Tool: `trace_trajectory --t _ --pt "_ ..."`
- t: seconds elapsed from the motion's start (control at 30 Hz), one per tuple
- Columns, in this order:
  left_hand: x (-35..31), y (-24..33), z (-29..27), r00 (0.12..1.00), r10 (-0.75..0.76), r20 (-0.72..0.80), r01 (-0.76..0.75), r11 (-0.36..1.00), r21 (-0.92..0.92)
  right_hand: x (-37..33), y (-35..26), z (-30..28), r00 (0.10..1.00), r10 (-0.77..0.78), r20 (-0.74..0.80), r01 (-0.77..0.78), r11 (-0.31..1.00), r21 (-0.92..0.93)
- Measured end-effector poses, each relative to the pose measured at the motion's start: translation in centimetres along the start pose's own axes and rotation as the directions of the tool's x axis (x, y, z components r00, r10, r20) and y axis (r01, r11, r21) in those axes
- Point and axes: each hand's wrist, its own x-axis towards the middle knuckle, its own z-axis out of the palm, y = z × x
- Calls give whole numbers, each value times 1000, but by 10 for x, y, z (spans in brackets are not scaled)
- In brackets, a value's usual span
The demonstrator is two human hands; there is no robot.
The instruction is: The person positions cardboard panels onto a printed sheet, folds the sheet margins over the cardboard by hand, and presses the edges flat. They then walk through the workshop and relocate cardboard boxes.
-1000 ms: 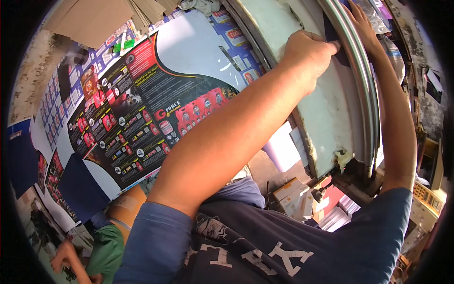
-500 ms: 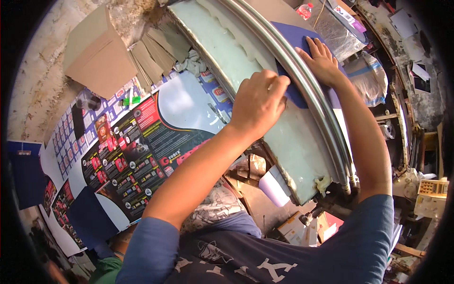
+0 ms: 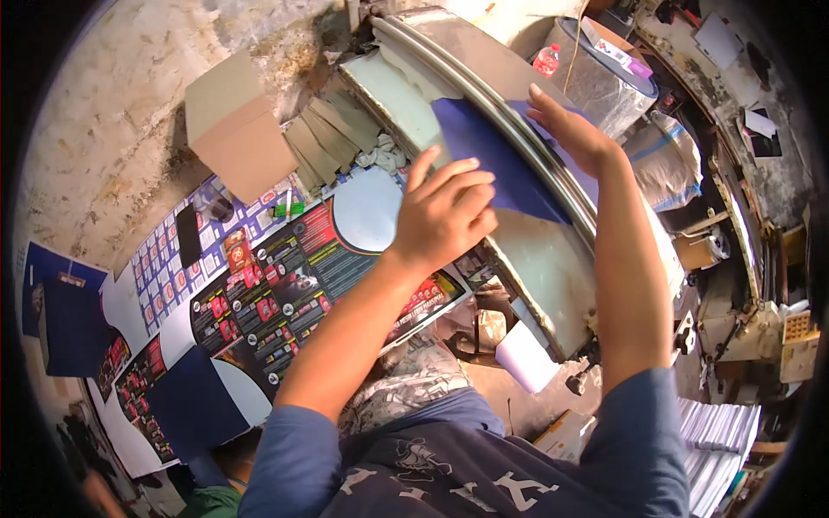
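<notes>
A dark blue sheet [image 3: 496, 164] lies across the pale green slab [image 3: 535, 255], passing beneath a pair of long metal rollers [image 3: 508, 102], with part of it showing on either side. My left hand [image 3: 445, 211] is at the slab's near-left edge, fingers spread and holding nothing, close to the sheet's left part. Beyond the rollers my right hand [image 3: 570, 129] has its fingers stretched out above the sheet's right part. Whether that palm touches the sheet is hidden.
On the left, a table bears printed posters [image 3: 276, 281], a phone [image 3: 187, 235] and another dark blue sheet [image 3: 194, 404]. A cardboard box [image 3: 233, 129] stands behind. To the right are a wrapped drum [image 3: 596, 78], a red-capped bottle [image 3: 547, 60] and a stack of papers [image 3: 712, 440].
More of the blue sheet has come out on the rollers' left side. My left hand has moved down-left and its curled fingers have spread. My right hand has tilted up, no longer lying flat.
</notes>
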Motion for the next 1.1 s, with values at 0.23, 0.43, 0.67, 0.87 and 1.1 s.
trace_trajectory --t 0.23,0.43,0.67,0.87,1.1 --pt "-58 14 -153 992 -123 -31 126 984 128 -197 -15 143 780 -625 16 503 612 -610" --pt "-102 56 -271 913 -382 -147 397 913 95 -223 27 160 682 -643 -348 381 719 -581" --pt "-141 34 -337 260 -965 8 934 254 251 -114 -13 214 940 -342 -7 335 926 -172" --pt "-243 -47 -287 289 -957 -41 777 209 594 -6 45 302 920 -381 85 375 803 -464" --pt "-266 -75 -260 364 -925 -112 708 196 679 25 64 333 827 -562 18 459 656 -599"
